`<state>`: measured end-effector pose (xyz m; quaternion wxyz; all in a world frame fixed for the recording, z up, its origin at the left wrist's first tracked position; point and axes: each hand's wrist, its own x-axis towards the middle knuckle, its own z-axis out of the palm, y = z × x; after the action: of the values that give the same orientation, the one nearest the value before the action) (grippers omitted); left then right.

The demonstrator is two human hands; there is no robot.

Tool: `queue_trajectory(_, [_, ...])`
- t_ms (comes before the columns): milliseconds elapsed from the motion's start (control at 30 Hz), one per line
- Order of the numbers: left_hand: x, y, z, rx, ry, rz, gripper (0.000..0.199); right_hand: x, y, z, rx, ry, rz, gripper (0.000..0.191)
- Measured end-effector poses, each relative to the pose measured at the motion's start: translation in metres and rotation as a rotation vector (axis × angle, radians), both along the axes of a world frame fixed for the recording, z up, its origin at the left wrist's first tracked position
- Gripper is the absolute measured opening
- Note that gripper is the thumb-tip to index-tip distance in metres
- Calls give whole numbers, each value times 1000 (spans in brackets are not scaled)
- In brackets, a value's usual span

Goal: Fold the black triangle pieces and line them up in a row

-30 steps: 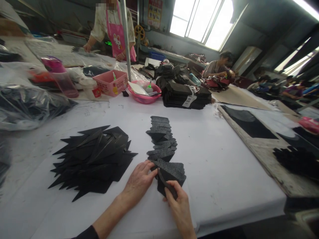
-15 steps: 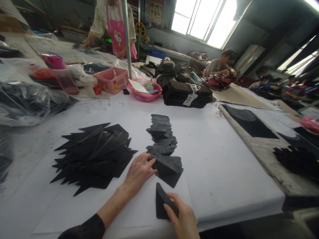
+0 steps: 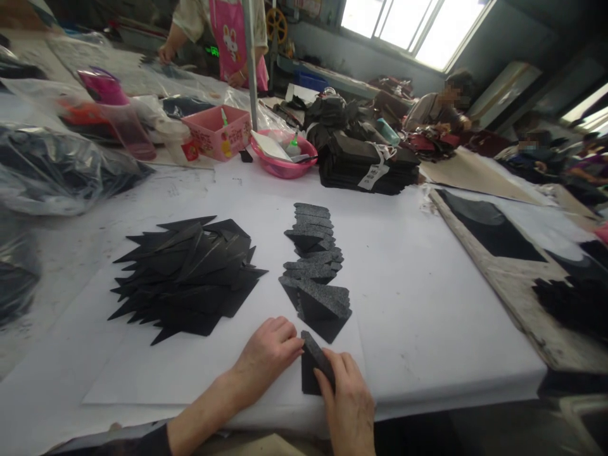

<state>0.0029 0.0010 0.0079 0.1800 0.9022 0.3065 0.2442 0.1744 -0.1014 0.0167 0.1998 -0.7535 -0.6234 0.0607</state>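
Left hand [image 3: 268, 354] is mostly curled, its fingertips right up at the top corner of a dark piece [image 3: 310, 380] near the front of the table [image 3: 418, 304]; whether it's actually pinched there can't really be told. That same piece is gripped along its grey strip [image 3: 314, 350] by the right hand [image 3: 350, 396], thumb and index close together, some other fingers hidden. Overlapping grey-edged pieces [image 3: 325, 294] are laid just beyond. A co-worker [image 3: 228, 38] is cut off up top, and whatever's wrapped in clear plastic [image 3: 61, 168] is kinda hard to make out.
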Motion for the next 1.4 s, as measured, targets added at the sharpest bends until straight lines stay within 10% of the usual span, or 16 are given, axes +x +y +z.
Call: queue_trajectory(1400, [1,-11,6,171,9,41,14,-6,6,-12,168,-1,123,31])
